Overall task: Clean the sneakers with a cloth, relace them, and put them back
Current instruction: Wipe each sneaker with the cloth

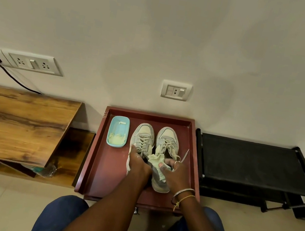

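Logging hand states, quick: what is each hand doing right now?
Left hand: grips the left sneaker.
Right hand: pinches the cloth on the right sneaker.

The tray [105, 176] lies straight ahead of your knees, its far edge against the wall. In it, the dish [117, 134] sits at the back left. To its right stand the left sneaker [143, 136] and the right sneaker [168, 138], side by side, toes toward the wall. Your left hand [138, 164] holds the near part of the left sneaker. Your right hand [175, 172], just beside it, pinches the cloth [156, 160] on top of the right sneaker. A wooden table [15, 122] stands left of the tray, a shoe rack [250, 162] right of it.
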